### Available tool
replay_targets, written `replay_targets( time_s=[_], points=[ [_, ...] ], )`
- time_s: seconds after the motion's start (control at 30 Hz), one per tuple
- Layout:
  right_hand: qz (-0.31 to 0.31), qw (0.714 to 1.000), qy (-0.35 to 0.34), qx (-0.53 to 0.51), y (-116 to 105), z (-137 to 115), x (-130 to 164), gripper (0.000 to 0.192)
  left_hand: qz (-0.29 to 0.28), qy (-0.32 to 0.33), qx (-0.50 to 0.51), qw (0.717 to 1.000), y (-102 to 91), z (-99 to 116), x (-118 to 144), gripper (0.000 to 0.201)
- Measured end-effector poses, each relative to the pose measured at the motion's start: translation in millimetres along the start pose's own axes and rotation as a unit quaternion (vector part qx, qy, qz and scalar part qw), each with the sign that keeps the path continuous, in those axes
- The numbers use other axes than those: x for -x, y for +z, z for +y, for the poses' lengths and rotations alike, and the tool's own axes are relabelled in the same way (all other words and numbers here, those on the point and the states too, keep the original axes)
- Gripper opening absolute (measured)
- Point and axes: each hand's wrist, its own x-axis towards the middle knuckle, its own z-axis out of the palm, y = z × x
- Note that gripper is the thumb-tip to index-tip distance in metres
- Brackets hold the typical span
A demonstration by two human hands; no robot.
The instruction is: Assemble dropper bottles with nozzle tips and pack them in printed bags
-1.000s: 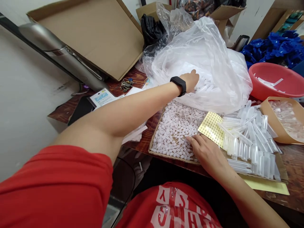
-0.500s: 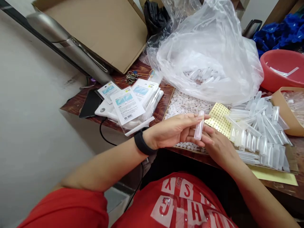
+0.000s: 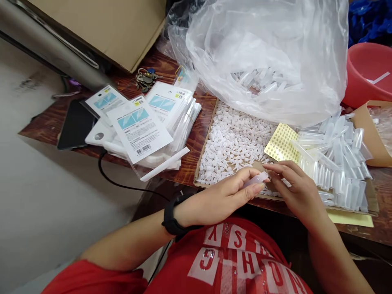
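The left hand pinches a small clear plastic vial between thumb and fingers, tilted with its open end toward the right hand. That hand's fingers curl loosely at the vial's tip, touching it; what they hold is hidden. Both hover over the near edge of a cardboard tray of small white caps, beside stacked vials on the wooden surface.

Person wears a red short-sleeved shirt with white block lettering printed across the chest, some letters studded. A black band-type wrist device sits just above the shirt print. Both forearms are bare, no gloves.
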Motion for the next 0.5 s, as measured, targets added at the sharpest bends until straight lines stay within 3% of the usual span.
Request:
replay_targets(
  time_s=[0.1, 0.23, 0.4, 0.5],
  points=[
    [0.040, 0.997, 0.036, -0.058, 0.1, -0.2, 3.3, 0.030, 0.017, 0.024, -0.102, 0.994, -2.1, -1.2, 1.6, 0.030],
    [0.090, 0.972, 0.087, -0.199, 2.0, 0.3, 9.1, 0.022, 0.027, 0.025, -0.164, 0.986, -0.6, -4.8, 1.7, 0.033],
    [0.092, 0.983, 0.101, -0.125, 2.4, 1.6, 10.9, 0.019, 0.036, 0.013, -0.185, 0.982, -0.3, -3.9, 1.2, 0.033],
    [0.110, 0.959, 0.114, -0.236, 1.8, -5.5, 12.0, 0.018, 0.033, 0.014, -0.205, 0.978, -0.9, -3.4, 0.6, 0.035]
  ],
)
